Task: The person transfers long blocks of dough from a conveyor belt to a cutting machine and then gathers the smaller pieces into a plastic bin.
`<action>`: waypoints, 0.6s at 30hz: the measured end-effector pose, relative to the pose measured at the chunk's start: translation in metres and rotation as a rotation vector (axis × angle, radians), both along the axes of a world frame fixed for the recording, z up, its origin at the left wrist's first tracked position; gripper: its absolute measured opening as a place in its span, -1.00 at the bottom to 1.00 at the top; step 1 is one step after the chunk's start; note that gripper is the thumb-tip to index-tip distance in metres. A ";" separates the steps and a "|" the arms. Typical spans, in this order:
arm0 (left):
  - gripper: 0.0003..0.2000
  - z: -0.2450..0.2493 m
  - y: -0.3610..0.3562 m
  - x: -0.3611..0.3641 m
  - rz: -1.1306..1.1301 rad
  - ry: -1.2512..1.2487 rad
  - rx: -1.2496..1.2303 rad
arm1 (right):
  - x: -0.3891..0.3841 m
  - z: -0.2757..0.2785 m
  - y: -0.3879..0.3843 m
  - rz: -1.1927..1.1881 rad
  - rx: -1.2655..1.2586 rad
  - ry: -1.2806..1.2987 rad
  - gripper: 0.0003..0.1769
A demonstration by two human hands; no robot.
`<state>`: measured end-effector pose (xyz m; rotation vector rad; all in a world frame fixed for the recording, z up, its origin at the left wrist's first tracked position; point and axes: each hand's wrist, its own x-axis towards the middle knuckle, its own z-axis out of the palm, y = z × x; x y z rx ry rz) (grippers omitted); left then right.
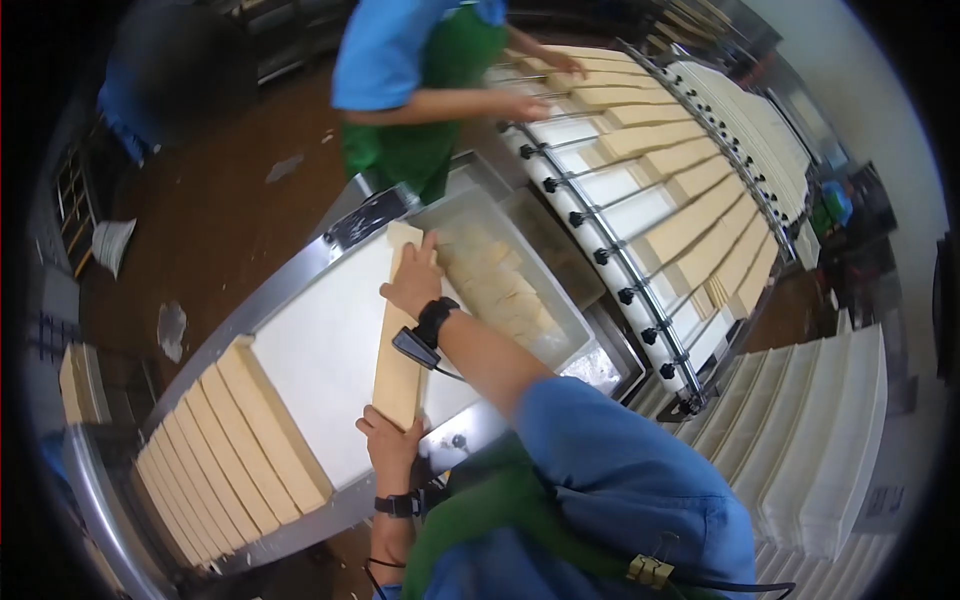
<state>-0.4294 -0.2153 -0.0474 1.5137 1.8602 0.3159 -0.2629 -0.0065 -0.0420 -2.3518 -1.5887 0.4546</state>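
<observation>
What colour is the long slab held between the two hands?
Pale yellowish tan. The long slab shows best in the head view.

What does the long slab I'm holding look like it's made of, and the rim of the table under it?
The long slab, gripped at its ends by the left hand and right hand, looks pale tan and matte with clean-cut edges. It is perhaps pressed food like tofu or dough, though wood can't be ruled out. The table rim looks like stainless steel, being grey with bright glare.
</observation>
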 end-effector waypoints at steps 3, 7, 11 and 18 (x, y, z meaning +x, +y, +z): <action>-0.23 0.003 0.011 0.035 -0.028 -0.067 0.202 | 0.077 0.021 -0.030 -0.202 0.045 0.373 0.03; -0.28 0.031 0.031 0.109 -0.041 -0.207 0.401 | 0.185 0.043 -0.068 -0.391 0.318 0.276 -0.01; -0.19 0.058 0.054 0.193 -0.257 -0.204 0.609 | 0.303 0.076 -0.093 -0.537 0.442 0.299 0.02; -0.21 0.089 0.082 0.328 -0.351 -0.403 0.625 | 0.461 0.100 -0.095 -0.688 0.223 0.171 -0.03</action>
